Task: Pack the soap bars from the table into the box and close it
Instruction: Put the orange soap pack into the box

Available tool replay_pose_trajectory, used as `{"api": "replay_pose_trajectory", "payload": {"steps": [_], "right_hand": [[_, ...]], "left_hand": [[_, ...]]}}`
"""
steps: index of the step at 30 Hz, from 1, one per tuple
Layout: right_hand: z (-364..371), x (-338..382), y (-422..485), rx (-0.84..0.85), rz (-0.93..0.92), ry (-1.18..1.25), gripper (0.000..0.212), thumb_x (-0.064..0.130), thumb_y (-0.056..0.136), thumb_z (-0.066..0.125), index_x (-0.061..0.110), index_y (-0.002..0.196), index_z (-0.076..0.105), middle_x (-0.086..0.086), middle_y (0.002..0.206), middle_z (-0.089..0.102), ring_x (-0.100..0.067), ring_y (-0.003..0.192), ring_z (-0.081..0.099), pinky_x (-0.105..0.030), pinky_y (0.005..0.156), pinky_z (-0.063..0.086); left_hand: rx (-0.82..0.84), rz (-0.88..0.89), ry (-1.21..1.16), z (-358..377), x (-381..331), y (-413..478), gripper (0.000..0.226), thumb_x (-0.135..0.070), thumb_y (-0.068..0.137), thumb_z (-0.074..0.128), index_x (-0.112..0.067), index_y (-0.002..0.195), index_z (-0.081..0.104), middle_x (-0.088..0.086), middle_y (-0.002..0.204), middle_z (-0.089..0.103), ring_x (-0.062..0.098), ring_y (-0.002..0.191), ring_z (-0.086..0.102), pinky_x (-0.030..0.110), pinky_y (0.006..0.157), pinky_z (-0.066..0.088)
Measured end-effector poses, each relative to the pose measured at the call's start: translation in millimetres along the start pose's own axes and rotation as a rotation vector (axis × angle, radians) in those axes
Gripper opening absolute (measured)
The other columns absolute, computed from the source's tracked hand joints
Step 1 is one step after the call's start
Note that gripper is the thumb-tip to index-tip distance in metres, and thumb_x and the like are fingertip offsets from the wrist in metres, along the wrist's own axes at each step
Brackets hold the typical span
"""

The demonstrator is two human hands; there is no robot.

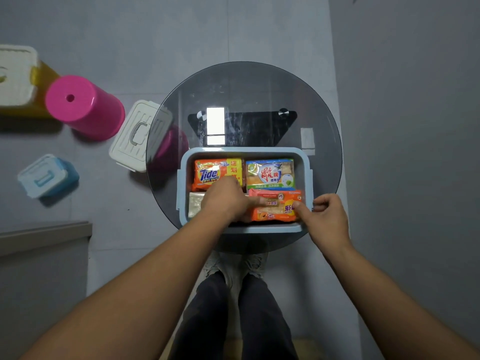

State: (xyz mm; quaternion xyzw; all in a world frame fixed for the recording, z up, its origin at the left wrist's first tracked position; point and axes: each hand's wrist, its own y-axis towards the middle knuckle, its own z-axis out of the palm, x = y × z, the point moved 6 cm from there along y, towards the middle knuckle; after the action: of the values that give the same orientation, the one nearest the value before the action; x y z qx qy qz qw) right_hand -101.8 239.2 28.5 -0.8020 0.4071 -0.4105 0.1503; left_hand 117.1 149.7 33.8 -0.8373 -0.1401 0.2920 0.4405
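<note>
An open light-blue box (244, 152) stands on the near part of a round glass table (259, 84). Inside lie an orange Tide soap bar (210, 174) at the back left, a blue-and-green wrapped bar (270, 174) at the back right, a pale bar (196, 203) at the front left and an orange wrapped bar (275, 206) at the front right. My left hand (226, 201) rests on the left end of that orange wrapped bar. My right hand (324, 216) pinches its right end at the box's right wall. No lid sits on the box.
On the floor to the left are a pink stool (83, 105), a white lidded box (140, 133) on another pink stool, a small blue lidded box (48, 175) and a white-lidded yellow box (18, 76). My legs and shoes (233, 268) are below the table.
</note>
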Motion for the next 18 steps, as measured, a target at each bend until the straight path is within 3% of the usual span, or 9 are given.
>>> {"api": "replay_pose_trajectory", "payload": {"steps": [3, 7, 10, 13, 18], "right_hand": [[4, 4, 4, 0.008, -0.049, -0.037, 0.068, 0.048, 0.072, 0.083, 0.021, 0.122, 0.046, -0.005, 0.123, 0.052, -0.021, 0.111, 0.058, -0.042, 0.091, 0.057], [14, 15, 10, 0.043, -0.058, -0.092, 0.09, 0.051, 0.07, 0.083, 0.017, 0.142, 0.039, -0.009, 0.138, 0.046, -0.026, 0.125, 0.051, -0.045, 0.101, 0.051], [23, 21, 12, 0.039, -0.052, -0.129, 0.098, 0.051, 0.069, 0.084, 0.016, 0.146, 0.033, -0.011, 0.14, 0.046, -0.029, 0.129, 0.048, -0.049, 0.102, 0.05], [29, 23, 12, 0.019, -0.045, -0.172, 0.102, 0.05, 0.068, 0.085, 0.016, 0.147, 0.03, -0.012, 0.139, 0.046, -0.031, 0.128, 0.048, -0.049, 0.099, 0.051], [28, 29, 14, 0.022, -0.047, -0.178, 0.109, 0.047, 0.068, 0.086, 0.017, 0.152, 0.024, -0.014, 0.143, 0.043, -0.032, 0.132, 0.045, -0.049, 0.102, 0.047]], "left_hand": [[0.077, -0.026, -0.074, 0, 3, 7, 0.039, -0.039, 0.072, 0.088, -0.013, 0.078, 0.059, 0.008, 0.075, 0.079, 0.025, 0.067, 0.078, 0.049, 0.075, 0.064], [-0.048, -0.028, 0.195, -5, -2, 11, 0.046, -0.054, 0.065, 0.086, -0.014, 0.081, 0.069, 0.002, 0.076, 0.074, 0.021, 0.072, 0.072, 0.04, 0.076, 0.061], [-0.127, 0.0, 0.339, -3, -11, 10, 0.052, -0.06, 0.065, 0.084, -0.018, 0.089, 0.067, -0.001, 0.084, 0.069, 0.021, 0.079, 0.067, 0.035, 0.07, 0.054], [-0.169, 0.035, 0.417, -1, -23, 8, 0.049, -0.053, 0.07, 0.084, -0.019, 0.099, 0.067, -0.001, 0.088, 0.065, 0.021, 0.08, 0.062, 0.033, 0.064, 0.046], [-0.154, 0.037, 0.361, -4, -20, 11, 0.047, -0.055, 0.069, 0.083, -0.019, 0.095, 0.066, -0.002, 0.088, 0.068, 0.021, 0.083, 0.066, 0.033, 0.068, 0.051]]}}
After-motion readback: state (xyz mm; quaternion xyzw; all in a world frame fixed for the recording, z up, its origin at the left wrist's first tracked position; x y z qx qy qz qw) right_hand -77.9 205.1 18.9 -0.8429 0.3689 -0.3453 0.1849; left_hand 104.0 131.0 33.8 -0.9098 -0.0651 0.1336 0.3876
